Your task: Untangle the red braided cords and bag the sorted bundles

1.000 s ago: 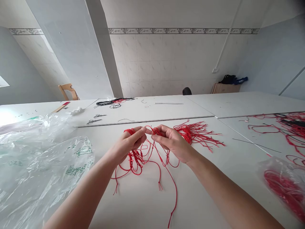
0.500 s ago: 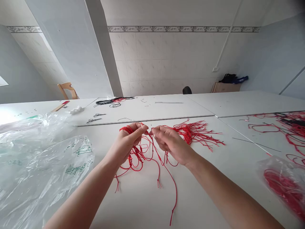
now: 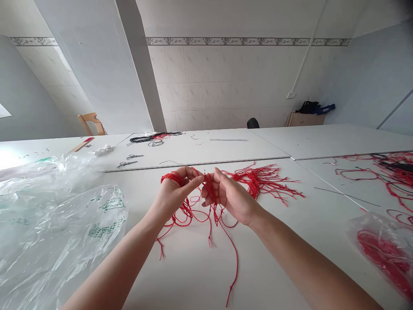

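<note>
My left hand (image 3: 178, 188) is closed, its thumb and forefinger pinching red cord. A coil of red braided cord (image 3: 172, 177) wraps around that hand near the thumb. Just to the right, my right hand (image 3: 230, 192) is cupped with its palm side showing, and several red strands (image 3: 210, 189) run across its curled fingers. From both hands, knotted red cords (image 3: 184, 211) hang and loop down; one long cord (image 3: 236, 258) trails toward the front with a knot near its end. Behind my right hand lies a bundle of red cords (image 3: 258, 181) with fanned-out ends.
Crumpled clear plastic bags (image 3: 64, 232) cover the table's left side. Beyond them lie scissors (image 3: 127, 163), a bundle of black cords (image 3: 145, 137) and a thin clear strip (image 3: 229, 139). At right are a bag of red cord (image 3: 383, 254) and loose red and black cords (image 3: 395, 172).
My right hand has opened from a pinch into a cupped shape, with red strands now across its fingers. The hanging cords have shifted slightly. My left hand stays nearly in place.
</note>
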The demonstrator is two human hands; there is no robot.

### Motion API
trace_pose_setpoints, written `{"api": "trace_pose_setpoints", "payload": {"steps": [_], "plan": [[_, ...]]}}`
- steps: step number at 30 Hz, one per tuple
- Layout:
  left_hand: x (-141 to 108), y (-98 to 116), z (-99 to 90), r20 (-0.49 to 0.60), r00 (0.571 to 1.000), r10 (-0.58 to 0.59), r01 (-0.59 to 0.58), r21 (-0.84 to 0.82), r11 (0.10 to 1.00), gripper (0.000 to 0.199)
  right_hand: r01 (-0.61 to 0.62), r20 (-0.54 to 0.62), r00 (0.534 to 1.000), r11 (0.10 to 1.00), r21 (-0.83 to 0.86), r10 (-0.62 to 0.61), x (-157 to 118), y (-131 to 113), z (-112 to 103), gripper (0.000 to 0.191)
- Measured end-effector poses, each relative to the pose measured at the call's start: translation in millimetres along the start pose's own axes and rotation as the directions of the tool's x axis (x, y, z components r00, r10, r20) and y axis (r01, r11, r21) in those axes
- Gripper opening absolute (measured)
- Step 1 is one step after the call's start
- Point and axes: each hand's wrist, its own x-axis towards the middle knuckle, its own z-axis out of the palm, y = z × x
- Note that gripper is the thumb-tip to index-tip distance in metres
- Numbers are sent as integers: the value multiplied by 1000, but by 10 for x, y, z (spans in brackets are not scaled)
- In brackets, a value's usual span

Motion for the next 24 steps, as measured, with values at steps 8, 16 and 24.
{"api": "trace_pose_setpoints", "payload": {"steps": [8,16,24], "plan": [[38,-16,-102,12,992,-125,125,-73,989,35,-27,80,996,997,-66,32,-50,-146,-76,23],[122,69,-258,145,959,-243,278,-637,718,41,550,-405,766,835,13,-499,-464,-903,-330,8],[89,102,-234,159,949,-274,306,-686,660,38,730,-545,419,626,-274,-726,-728,-1109,-489,10]]}}
